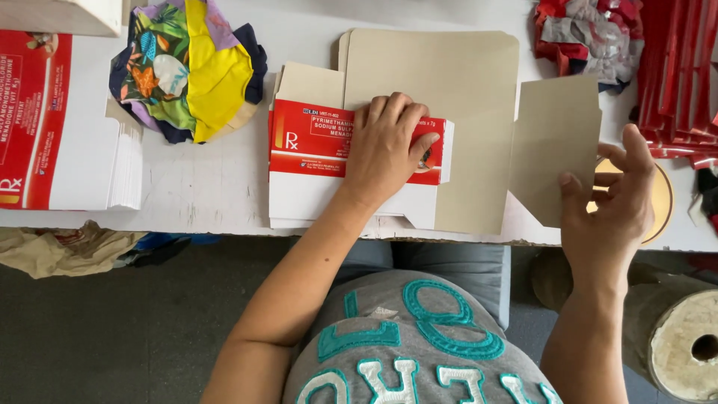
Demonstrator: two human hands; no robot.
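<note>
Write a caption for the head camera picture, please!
Left hand presses red-and-white flat cardboard carton; right hand lifts its tan flap.

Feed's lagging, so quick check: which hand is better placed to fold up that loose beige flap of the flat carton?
Right, probably. The right hand already grips the beige flap at its edge, while the left hand lies flat on the red-and-white panel, pinning the carton to the white table.

Flat carton blank (464, 135), unfolded, plain tan inner face up, centre of desk (194, 187). On its left part, a folded red-and-white carton (307, 150) atop a small white stack. Far left: taller stack of flat red-and-white cartons (52, 127). Top right: red foil sachets (677, 75), heaped.
</note>
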